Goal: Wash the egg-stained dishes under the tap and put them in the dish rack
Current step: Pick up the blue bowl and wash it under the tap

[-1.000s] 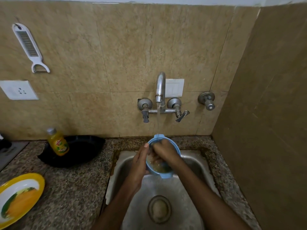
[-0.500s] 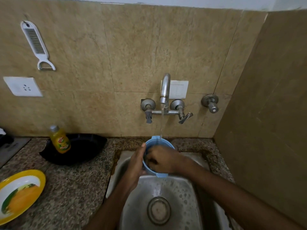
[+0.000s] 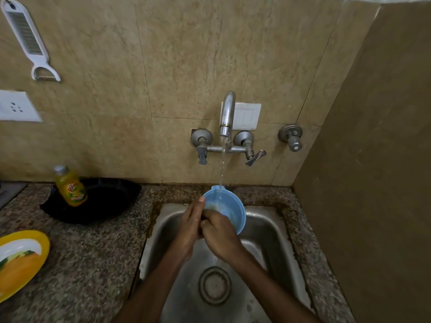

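Head view: bowl (image 3: 233, 213) is gripped by left hand (image 3: 190, 223) under tap (image 3: 227, 108), rubbed by right hand (image 3: 221, 236), its grip unclear. Washing step; rinsing is judged needed before racking.

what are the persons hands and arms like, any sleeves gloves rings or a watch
Nothing is worn that shows. The left hand and right hand have no gloves, and no rings are visible. Both wrists are free of any watch or bracelet. No sleeve comes into view: the arms are uncovered down to the bottom edge of the picture. One nail on the left hand looks short.
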